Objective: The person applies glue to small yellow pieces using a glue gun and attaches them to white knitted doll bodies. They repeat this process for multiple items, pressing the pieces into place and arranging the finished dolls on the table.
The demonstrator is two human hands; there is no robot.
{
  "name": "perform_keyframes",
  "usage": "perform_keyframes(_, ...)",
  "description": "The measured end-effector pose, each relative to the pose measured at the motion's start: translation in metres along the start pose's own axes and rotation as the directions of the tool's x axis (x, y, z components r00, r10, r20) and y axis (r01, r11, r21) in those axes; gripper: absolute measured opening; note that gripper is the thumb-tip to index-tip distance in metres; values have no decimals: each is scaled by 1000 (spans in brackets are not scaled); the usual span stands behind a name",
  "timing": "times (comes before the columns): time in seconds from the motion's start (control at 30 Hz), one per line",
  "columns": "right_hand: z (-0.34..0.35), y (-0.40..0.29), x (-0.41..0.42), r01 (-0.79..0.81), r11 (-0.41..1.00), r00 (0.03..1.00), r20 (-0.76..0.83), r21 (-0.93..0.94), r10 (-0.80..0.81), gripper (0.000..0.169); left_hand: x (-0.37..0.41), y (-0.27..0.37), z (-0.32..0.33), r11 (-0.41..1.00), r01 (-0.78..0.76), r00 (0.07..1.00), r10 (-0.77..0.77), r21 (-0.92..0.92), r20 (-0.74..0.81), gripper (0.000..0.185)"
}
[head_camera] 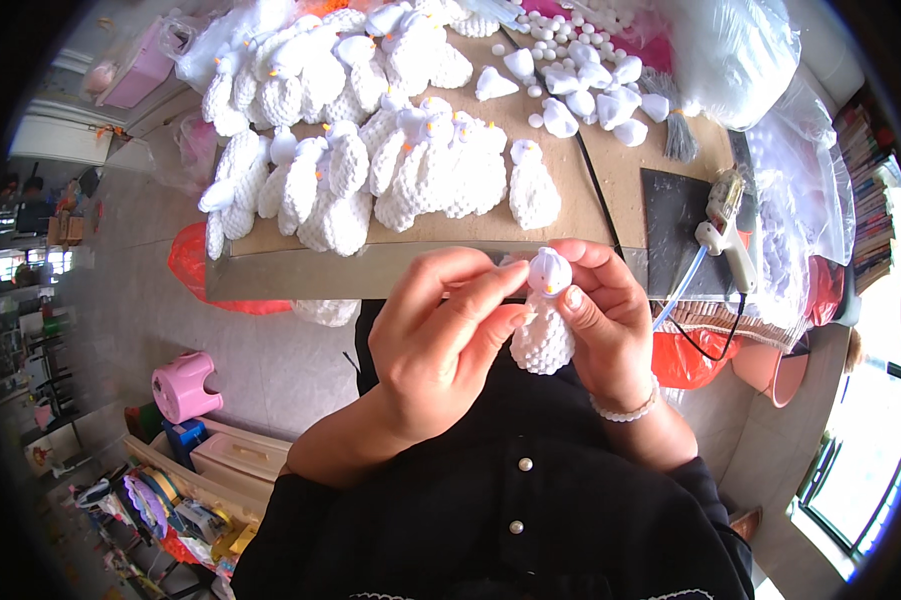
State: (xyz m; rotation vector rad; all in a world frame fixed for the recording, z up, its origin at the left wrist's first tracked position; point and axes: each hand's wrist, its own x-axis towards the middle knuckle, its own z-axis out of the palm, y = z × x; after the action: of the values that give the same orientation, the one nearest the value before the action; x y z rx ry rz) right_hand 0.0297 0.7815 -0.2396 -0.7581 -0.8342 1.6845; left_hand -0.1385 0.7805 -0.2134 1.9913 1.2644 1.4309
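Just past the table's front edge, a small white doll (pixel 543 341) is held upright, with a bumpy knitted body, a smooth cloth head, dot eyes and an orange nose or beak. My right hand (pixel 608 322) grips it from the right, thumb at its neck and fingers behind the head. From the left, my left hand (pixel 450 322) steadies it, index fingertip against the head and thumb against the body. The far fingertips of both hands are hidden. A similar finished-looking doll (pixel 534 191) lies on the table beyond.
Many similar dolls (pixel 420 180) crowd the table's left and middle. White cloth pieces (pixel 596 82), white balls (pixel 551 34) and a grey thread bundle (pixel 679 135) lie at the back right. A hot glue gun (pixel 732 240) rests on a black mat (pixel 668 225), its cord hanging off the edge.
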Motion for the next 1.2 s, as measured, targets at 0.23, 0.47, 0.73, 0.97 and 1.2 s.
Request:
perform_keyframes(0.23, 4, -12, 13, -97, 988, 994, -56, -119, 90, 36, -10, -35, -13, 986, -16, 997, 27, 167, -67, 20)
perform_keyframes(0.47, 20, -5, 61, 62, 849, 987, -93, -524, -129, 34, 19, -47, -13, 867, -61, 997, 30, 494, 71, 31)
perform_keyframes(0.73, -3, 18, 89, 216, 392, 866, -10, -894, -500, 33, 15, -67, -4, 873, -72, 985, -16, 483, 174, 43)
perform_keyframes(0.97, -17, 7, 79, 185, 444, 888, -45, -877, -458, 39, 16, -59, -30, 891, -28, 997, -6, 454, 73, 30)
perform_keyframes(1.2, -7, -1, 72, 6, 147, 928, -49, -989, -369, 42, 13, -63, -55, 794, 82, 994, -20, 602, -110, 37)
